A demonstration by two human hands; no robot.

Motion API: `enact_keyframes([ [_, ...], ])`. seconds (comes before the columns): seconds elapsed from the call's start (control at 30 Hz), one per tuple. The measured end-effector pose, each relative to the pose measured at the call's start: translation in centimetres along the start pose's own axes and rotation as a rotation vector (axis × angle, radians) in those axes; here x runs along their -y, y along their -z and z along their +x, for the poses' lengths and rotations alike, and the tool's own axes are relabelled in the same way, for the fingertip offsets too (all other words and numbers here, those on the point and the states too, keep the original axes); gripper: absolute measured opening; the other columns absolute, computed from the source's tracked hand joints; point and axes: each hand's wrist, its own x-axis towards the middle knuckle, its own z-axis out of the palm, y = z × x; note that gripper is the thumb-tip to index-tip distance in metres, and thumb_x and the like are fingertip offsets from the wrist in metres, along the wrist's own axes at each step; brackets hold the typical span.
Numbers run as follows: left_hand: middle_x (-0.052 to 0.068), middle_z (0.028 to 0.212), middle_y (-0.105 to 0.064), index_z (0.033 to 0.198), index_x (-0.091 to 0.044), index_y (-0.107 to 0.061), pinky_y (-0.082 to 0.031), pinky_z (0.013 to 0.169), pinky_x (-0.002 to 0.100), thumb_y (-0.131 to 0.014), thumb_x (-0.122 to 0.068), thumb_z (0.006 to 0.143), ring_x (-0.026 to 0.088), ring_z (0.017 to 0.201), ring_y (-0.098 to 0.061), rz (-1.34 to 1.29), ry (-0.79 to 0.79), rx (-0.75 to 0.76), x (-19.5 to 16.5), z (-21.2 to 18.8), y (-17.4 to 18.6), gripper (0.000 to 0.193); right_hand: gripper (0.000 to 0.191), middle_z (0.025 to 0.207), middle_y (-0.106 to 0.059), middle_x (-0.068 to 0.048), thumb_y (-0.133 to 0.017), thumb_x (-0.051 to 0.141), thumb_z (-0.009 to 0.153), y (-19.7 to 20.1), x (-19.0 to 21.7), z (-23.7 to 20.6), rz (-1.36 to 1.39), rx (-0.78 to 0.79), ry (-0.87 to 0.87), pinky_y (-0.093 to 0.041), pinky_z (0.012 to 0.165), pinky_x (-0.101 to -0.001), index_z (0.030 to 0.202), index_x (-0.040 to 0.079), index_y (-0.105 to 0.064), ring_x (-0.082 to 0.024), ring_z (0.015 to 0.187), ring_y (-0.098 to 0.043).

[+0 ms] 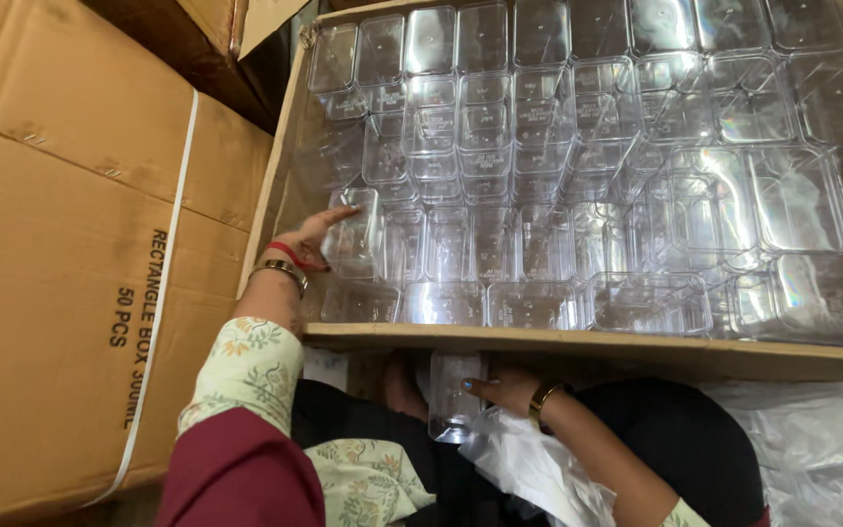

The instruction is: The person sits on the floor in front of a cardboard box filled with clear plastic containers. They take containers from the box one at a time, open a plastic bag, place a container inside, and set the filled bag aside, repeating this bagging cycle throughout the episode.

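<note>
Nearest the camera, a stack of clear plastic containers (453,400) was held low over the lap, just below the near cardboard wall of a large open carton (597,344). The right hand (509,388) was closed on the stack from its right side, the fingertips pressed against the clear wall and a gold bangle worn at the wrist. Beside and beneath that hand, crumpled white plastic wrapping (529,468) was spread across dark trousers, and more of the same thin film (812,439) was bunched at the lower right. Farther on, the left arm — sleeved in a pale floral print, with maroon cloth below it — was stretched over the carton's near left corner. The left hand (312,239) was laid against the outer face of a clear container (353,239) at the left end of a nested row; its grip was loose, the fingers extended along the container's side rather than wrapped around it, so that the container was touched, not lifted. A gold bangle and a red band were seen at that wrist. Beyond the hand, the carton was packed with rows of clear square containers (578,146) lying nested on their sides, glare blurring many edges. To the left, a closed brown cardboard box (60,293) bound by a white strap (163,283) was stood close against the open carton.
</note>
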Motion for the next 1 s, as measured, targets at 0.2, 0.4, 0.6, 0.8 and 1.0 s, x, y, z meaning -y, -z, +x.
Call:
enact_keyframes([
  [0.2, -0.001, 0.168, -0.024, 0.159, -0.034, -0.031, -0.016, 0.119, 0.068, -0.067, -0.063, 0.077, 0.032, 0.153, -0.022, -0.008, -0.121, 0.217, 1.9, 0.9, -3.6, 0.093, 0.09, 0.127, -0.069, -0.02, -0.055, 0.08, 0.08, -0.8, -2.8, 3.4, -0.266, 0.016, -0.098, -0.051, 0.103, -0.039, 0.132, 0.007, -0.066, -0.034, 0.12, -0.066],
  [0.4, 0.004, 0.173, -0.009, 0.163, -0.024, -0.019, -0.009, 0.119, 0.069, -0.062, -0.072, 0.078, 0.032, 0.157, -0.008, -0.216, -0.136, 0.189, 3.0, 2.4, -4.6, 0.107, 0.089, 0.126, -0.07, -0.021, -0.052, 0.081, 0.085, -0.6, -2.4, 2.5, -0.322, 0.032, -0.105, -0.05, 0.103, -0.0396, 0.127, 0.005, -0.071, -0.034, 0.119, -0.065],
  [0.6, 0.011, 0.147, -0.047, 0.147, -0.015, -0.045, -0.033, 0.113, 0.066, -0.068, -0.051, 0.089, 0.036, 0.137, -0.045, -0.385, -0.158, 0.36, 3.7, 3.3, -4.7, 0.072, 0.074, 0.123, -0.074, -0.016, -0.059, 0.068, 0.081, -0.7, 0.1, -0.4, 0.003, -0.006, -0.072, -0.054, 0.098, -0.0395, 0.129, 0.012, -0.069, -0.03, 0.113, -0.071],
  [0.8, 0.009, 0.12, -0.07, 0.128, -0.01, -0.062, -0.054, 0.1, 0.055, -0.066, -0.041, 0.096, 0.03, 0.112, -0.069, -0.554, -0.187, 0.573, 4.2, 2.7, -5.0, 0.046, 0.08, 0.128, -0.07, -0.017, -0.056, 0.073, 0.086, -0.5, -0.2, 1.5, -0.173, 0.097, -0.194, -0.05, 0.104, -0.0383, 0.135, 0.011, -0.066, -0.031, 0.119, -0.066],
  [1.0, 0.008, 0.119, -0.069, 0.126, -0.012, -0.06, -0.054, 0.101, 0.055, -0.072, -0.039, 0.095, 0.028, 0.112, -0.068, -0.506, -0.266, 0.628, 4.2, 0.9, -5.0, 0.043, 0.08, 0.132, -0.07, -0.013, -0.062, 0.07, 0.081, -0.9, -0.5, 0.8, -0.04, 0.036, -0.11, -0.049, 0.106, -0.0344, 0.135, 0.011, -0.065, -0.027, 0.124, -0.065],
])
